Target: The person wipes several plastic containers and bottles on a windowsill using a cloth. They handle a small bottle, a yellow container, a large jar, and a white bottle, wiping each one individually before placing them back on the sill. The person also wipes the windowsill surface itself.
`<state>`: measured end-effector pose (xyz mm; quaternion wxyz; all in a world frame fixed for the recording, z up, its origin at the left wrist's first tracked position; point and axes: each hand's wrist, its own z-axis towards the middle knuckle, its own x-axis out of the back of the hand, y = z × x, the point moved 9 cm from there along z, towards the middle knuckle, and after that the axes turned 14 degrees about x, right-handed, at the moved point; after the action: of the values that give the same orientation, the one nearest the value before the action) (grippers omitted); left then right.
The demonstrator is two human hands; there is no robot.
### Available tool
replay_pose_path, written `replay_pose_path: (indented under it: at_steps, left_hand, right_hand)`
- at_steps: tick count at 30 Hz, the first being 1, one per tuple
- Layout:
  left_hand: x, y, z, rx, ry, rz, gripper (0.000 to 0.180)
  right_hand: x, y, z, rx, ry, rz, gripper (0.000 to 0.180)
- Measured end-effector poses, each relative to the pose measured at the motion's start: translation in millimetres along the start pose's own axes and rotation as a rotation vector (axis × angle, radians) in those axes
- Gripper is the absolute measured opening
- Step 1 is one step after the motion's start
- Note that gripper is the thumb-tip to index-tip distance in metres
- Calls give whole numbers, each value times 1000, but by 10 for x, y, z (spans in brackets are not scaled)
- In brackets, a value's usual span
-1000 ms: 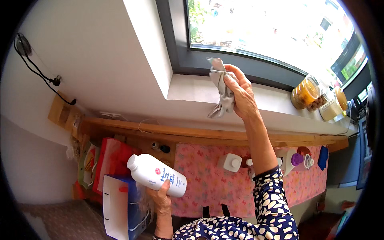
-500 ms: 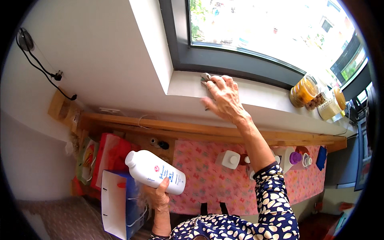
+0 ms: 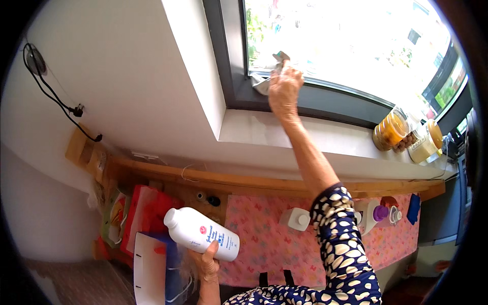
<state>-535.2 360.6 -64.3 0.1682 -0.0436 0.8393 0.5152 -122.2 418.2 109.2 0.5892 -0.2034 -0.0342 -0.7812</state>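
Observation:
My left hand [image 3: 207, 262] is closed around the lower part of a white plastic powder bottle [image 3: 195, 230], which tilts with its cap toward the upper left. The bottle is above the pink patterned tablecloth and a blue-and-white paper bag. Stretched out ahead, my right hand [image 3: 286, 89] grips a crumpled greyish cloth [image 3: 261, 84] against the lower left corner of the dark window frame [image 3: 330, 99]. Part of the cloth pokes out past the fingers, over the glass. My palm hides the rest of it.
Jars of food [image 3: 391, 129] stand at the sill's right end. Below, the pink-covered table [image 3: 264, 244] holds a white bottle [image 3: 298, 219], a purple-capped bottle [image 3: 373, 214] and a blue item [image 3: 414, 208]. Paper bags [image 3: 150, 264] crowd the left. A black cord [image 3: 48, 89] hangs on the wall.
My right hand has moved up with the cloth from the white sill to the window frame's lower corner. My left hand still holds the bottle; the view has shifted slightly.

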Motion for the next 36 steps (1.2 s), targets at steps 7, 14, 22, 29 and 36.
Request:
replay_pose_path:
  at_steps: [7, 14, 22, 29, 36]
  left_hand:
    - [35, -36, 42, 13, 39, 25, 81]
    - [-87, -62, 79, 33, -88, 79, 71]
    - [-106, -18, 81, -34, -97, 7, 73]
    - [-50, 62, 20, -34, 0, -17, 74]
    - [-150, 124, -45, -39, -51, 21, 71]
  right_hand:
    - [-495, -761, -338, 210, -399, 137, 59]
    - [-119, -927, -649, 460, -840, 649, 38]
    - [540, -1126, 1292, 249, 111, 547, 53]
    - [-117, -1116, 948, 229, 89, 486, 68]
    - [-495, -834, 211, 73, -333, 443, 71]
